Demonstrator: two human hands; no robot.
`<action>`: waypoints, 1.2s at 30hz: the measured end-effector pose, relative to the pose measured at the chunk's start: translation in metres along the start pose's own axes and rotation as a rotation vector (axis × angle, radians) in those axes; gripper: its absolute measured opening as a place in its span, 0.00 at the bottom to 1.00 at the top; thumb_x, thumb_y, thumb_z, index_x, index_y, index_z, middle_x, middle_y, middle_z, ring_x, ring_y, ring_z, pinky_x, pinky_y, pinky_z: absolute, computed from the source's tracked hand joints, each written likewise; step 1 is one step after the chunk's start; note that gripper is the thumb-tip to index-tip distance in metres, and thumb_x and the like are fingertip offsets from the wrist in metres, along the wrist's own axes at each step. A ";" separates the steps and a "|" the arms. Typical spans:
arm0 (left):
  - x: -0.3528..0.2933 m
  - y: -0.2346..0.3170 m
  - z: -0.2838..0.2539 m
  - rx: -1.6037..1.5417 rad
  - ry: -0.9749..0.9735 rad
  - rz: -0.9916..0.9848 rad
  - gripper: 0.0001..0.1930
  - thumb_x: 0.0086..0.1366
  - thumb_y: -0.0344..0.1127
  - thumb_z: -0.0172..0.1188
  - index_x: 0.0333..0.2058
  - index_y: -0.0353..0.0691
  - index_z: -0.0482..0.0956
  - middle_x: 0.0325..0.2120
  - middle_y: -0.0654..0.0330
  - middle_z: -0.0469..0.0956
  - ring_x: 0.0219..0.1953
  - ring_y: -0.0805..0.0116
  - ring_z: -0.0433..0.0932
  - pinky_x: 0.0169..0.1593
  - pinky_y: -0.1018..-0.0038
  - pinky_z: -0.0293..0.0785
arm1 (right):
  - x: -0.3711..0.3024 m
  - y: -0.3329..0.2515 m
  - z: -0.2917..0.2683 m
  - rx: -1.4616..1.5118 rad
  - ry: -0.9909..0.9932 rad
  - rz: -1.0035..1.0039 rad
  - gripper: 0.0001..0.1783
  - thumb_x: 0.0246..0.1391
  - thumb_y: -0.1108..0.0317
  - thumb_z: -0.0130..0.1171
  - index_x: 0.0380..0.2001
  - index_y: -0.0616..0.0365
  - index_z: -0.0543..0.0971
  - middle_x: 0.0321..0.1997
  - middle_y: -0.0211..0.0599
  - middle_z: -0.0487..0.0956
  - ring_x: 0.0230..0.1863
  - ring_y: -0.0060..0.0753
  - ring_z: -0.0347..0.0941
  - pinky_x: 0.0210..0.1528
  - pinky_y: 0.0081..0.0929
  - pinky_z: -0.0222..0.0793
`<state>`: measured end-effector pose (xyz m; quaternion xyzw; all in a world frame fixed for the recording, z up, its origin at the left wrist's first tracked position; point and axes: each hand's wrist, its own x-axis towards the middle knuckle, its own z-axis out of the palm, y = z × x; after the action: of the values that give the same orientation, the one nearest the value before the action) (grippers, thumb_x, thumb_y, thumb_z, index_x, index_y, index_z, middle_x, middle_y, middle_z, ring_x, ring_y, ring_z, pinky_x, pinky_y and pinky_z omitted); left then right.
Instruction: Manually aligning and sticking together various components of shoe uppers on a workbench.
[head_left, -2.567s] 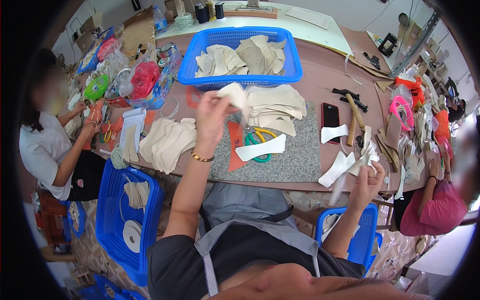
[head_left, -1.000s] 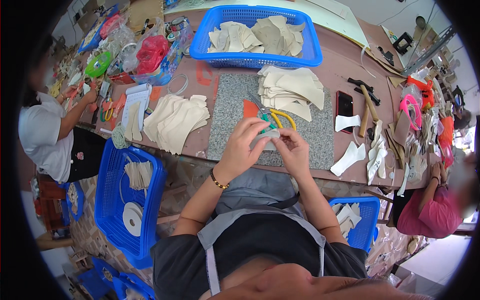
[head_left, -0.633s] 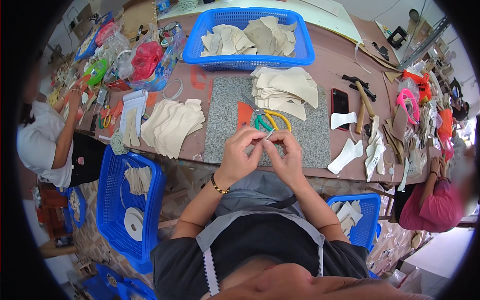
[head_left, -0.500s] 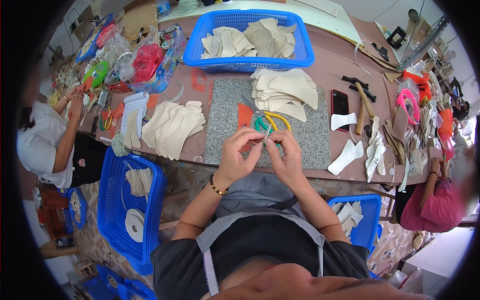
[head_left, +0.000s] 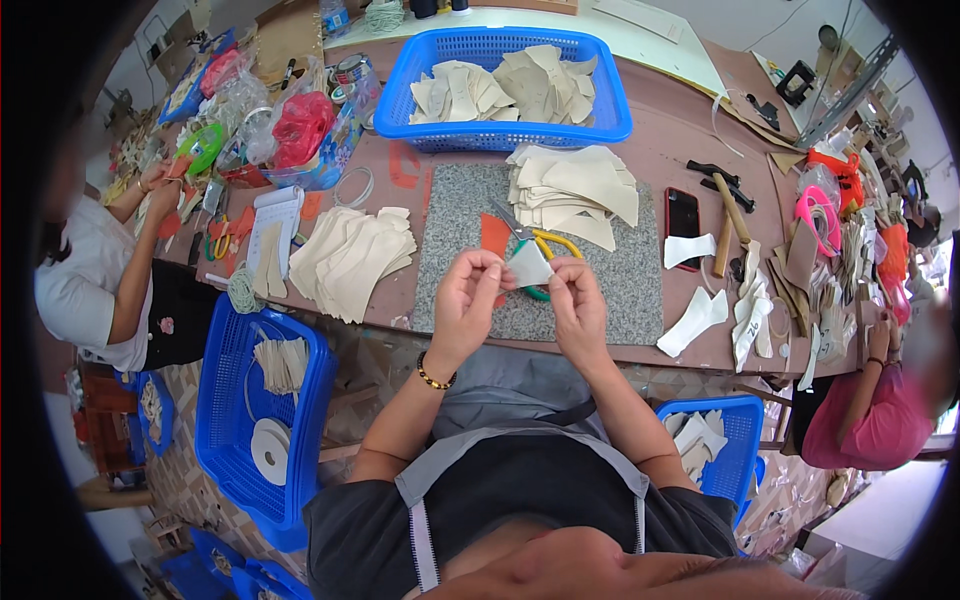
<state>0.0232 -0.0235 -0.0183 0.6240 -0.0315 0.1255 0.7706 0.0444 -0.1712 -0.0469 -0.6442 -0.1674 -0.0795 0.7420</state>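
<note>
A small white, roughly triangular piece [head_left: 530,264] stretches between my hands above the speckled grey slab [head_left: 625,300]. My left hand [head_left: 470,305] pinches its left end between thumb and fingers. At its right edge, my right hand [head_left: 580,310] has thumb and forefinger pinched on it. Behind the piece lie scissors with yellow handles [head_left: 560,241] and a green-handled tool [head_left: 537,294], both partly covered. An orange piece [head_left: 494,236] lies beside them. On the slab's far part rests a stack of cream cut pieces [head_left: 580,185]; another cream stack [head_left: 352,258] is left of the slab.
A blue basket [head_left: 505,135] of cream pieces stands beyond the slab. To the right are a phone [head_left: 682,217], a hammer [head_left: 732,208] and white pieces [head_left: 692,323]. Blue crates [head_left: 222,415] flank me below the table. Co-workers sit left [head_left: 95,290] and right [head_left: 862,425].
The white piece has turned from a thin edge-on strip to show its flat face. My hands have moved slightly apart. The view has shifted slightly.
</note>
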 end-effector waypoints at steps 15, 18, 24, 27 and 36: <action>-0.004 0.005 0.002 0.600 -0.209 0.352 0.04 0.64 0.27 0.49 0.32 0.34 0.65 0.26 0.51 0.68 0.26 0.53 0.69 0.30 0.66 0.66 | -0.006 -0.009 0.002 0.130 -0.129 0.142 0.03 0.56 0.77 0.51 0.34 0.64 0.69 0.42 0.36 0.72 0.41 0.21 0.69 0.42 0.22 0.67; -0.004 0.004 0.004 0.614 -0.192 0.335 0.04 0.64 0.27 0.49 0.32 0.34 0.65 0.26 0.51 0.68 0.26 0.53 0.69 0.30 0.66 0.66 | -0.006 -0.018 0.013 0.208 -0.097 0.135 0.03 0.58 0.77 0.50 0.35 0.65 0.69 0.43 0.36 0.72 0.42 0.19 0.70 0.44 0.21 0.69; -0.006 0.002 0.013 0.584 -0.132 0.368 0.03 0.64 0.26 0.48 0.32 0.34 0.64 0.26 0.50 0.68 0.27 0.52 0.69 0.31 0.65 0.66 | -0.008 -0.013 0.016 0.115 -0.062 0.089 0.05 0.57 0.76 0.53 0.35 0.66 0.69 0.41 0.38 0.74 0.39 0.22 0.73 0.43 0.21 0.71; -0.005 -0.006 0.012 0.638 -0.097 0.404 0.03 0.64 0.26 0.48 0.32 0.34 0.64 0.26 0.50 0.68 0.26 0.52 0.69 0.30 0.65 0.66 | -0.007 -0.006 0.017 -0.056 0.005 -0.010 0.06 0.57 0.74 0.53 0.35 0.66 0.70 0.35 0.37 0.76 0.34 0.21 0.73 0.38 0.20 0.72; -0.003 -0.011 0.004 0.501 0.097 0.424 0.06 0.67 0.28 0.47 0.30 0.34 0.65 0.23 0.56 0.69 0.21 0.68 0.67 0.26 0.72 0.64 | 0.015 -0.002 0.004 0.147 0.212 0.150 0.08 0.61 0.69 0.50 0.33 0.64 0.69 0.30 0.33 0.75 0.27 0.14 0.69 0.29 0.14 0.66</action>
<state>0.0231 -0.0300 -0.0286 0.7670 -0.0920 0.3167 0.5504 0.0576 -0.1659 -0.0396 -0.5870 -0.0446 -0.0790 0.8045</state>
